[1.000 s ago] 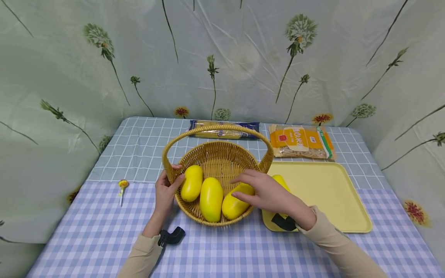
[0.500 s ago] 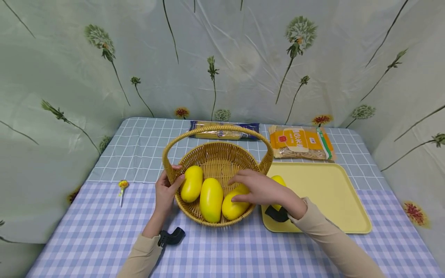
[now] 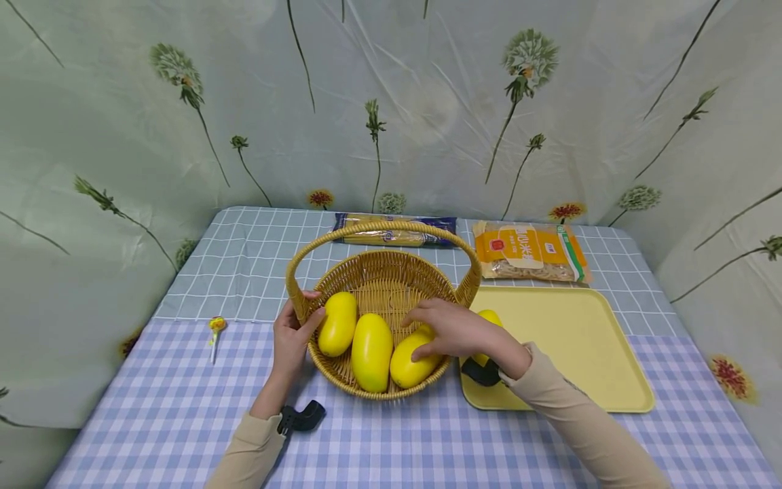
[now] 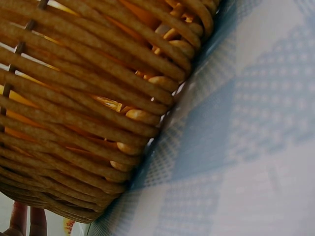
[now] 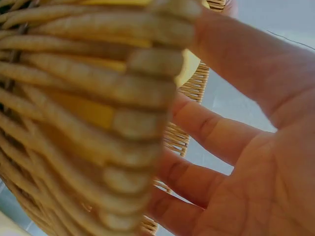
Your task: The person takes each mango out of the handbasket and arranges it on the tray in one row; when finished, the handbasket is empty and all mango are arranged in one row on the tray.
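A wicker basket (image 3: 391,288) with a tall arched handle stands mid-table, holding three yellow mangoes. My left hand (image 3: 290,336) grips its left side at the handle's base, thumb over the rim; the left wrist view shows the woven wall (image 4: 74,108) and two fingertips (image 4: 37,221). My right hand (image 3: 464,331) reaches over the right rim and holds the right mango (image 3: 408,367), thumb on its near side and fingers on the far side. The middle mango (image 3: 371,353) and left mango (image 3: 338,324) lie beside it. In the right wrist view the rim hides the fingertips.
A yellow tray (image 3: 574,353) lies to the right, with another mango (image 3: 491,316) on it, partly behind my right wrist. Behind are a spaghetti pack (image 3: 385,236) and an orange noodle bag (image 3: 528,251). A lollipop (image 3: 215,329) lies at left.
My right hand has shifted slightly left and its thumb has closed in on the right mango. More of the tray's mango is uncovered. The left hand and basket stay put.
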A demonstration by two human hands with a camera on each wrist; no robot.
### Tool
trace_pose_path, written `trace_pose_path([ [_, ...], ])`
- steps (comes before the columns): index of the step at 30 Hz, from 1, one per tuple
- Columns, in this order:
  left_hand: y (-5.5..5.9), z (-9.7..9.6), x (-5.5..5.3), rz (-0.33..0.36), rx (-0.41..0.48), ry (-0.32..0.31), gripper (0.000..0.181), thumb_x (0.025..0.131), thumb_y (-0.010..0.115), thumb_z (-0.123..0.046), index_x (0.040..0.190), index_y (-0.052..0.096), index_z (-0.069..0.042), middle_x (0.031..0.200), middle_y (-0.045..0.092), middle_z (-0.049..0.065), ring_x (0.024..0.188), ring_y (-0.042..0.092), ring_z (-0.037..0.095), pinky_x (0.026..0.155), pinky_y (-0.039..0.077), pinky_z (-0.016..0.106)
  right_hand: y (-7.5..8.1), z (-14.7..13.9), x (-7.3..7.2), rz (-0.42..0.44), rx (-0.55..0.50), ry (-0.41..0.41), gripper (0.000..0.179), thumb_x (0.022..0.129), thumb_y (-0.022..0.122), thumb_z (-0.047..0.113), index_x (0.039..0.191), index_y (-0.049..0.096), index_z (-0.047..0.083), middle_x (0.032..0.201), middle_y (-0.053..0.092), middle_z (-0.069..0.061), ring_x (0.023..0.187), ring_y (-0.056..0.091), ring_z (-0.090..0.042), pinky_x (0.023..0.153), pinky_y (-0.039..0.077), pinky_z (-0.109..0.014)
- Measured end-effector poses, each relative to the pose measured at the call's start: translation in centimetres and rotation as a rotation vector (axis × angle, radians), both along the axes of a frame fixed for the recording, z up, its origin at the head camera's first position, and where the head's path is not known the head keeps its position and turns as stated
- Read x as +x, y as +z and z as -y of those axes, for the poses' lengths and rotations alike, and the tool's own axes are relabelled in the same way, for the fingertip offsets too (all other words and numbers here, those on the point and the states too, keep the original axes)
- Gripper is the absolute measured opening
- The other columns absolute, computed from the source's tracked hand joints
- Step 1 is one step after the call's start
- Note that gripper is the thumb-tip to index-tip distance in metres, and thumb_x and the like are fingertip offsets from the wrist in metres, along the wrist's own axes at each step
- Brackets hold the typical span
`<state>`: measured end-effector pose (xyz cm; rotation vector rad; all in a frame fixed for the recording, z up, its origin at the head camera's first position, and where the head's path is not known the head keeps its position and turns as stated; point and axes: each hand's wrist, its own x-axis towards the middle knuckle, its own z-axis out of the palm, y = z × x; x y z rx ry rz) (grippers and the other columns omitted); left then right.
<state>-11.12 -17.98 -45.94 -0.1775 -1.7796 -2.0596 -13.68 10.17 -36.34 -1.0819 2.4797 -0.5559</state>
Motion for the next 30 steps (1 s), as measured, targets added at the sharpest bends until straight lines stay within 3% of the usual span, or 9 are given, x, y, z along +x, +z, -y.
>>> trace_pose_path([
  [12, 0.0, 0.0, -0.1, 0.000, -0.006, 0.000, 0.028, 0.086, 0.063, 0.008, 0.111, 0.052, 0.013, 0.109, 0.061, 0.013, 0.107, 0.053, 0.023, 0.090, 0.042, 0.027, -0.5, 0.3, -0.7, 0.153, 0.043, 0.002, 0.050, 0.084, 0.071, 0.041, 0.122, 0.061, 0.011, 0.122, 0.058, -0.004, 0.113, 0.051, -0.023, 0.096, 0.039, -0.041],
  [22, 0.0, -0.1, -0.1, -0.020, -0.001, -0.004, 0.026, 0.087, 0.061, 0.010, 0.111, 0.052, 0.014, 0.108, 0.062, 0.011, 0.105, 0.053, 0.023, 0.088, 0.042, 0.027, -0.9, 0.4, -1.3, 0.143, 0.049, 0.096, 0.045, 0.084, 0.069, 0.045, 0.117, 0.065, 0.015, 0.119, 0.061, 0.000, 0.112, 0.053, -0.019, 0.096, 0.040, -0.038],
  [30, 0.0, -0.1, 0.0, -0.019, 0.006, -0.006, 0.026, 0.087, 0.061, 0.009, 0.111, 0.052, 0.014, 0.109, 0.061, 0.015, 0.105, 0.052, 0.027, 0.088, 0.042, 0.027, -1.0, 0.5, -1.6, 0.183, 0.078, 0.132, 0.045, 0.082, 0.070, 0.047, 0.117, 0.063, 0.020, 0.117, 0.061, 0.005, 0.105, 0.055, -0.014, 0.092, 0.042, -0.034],
])
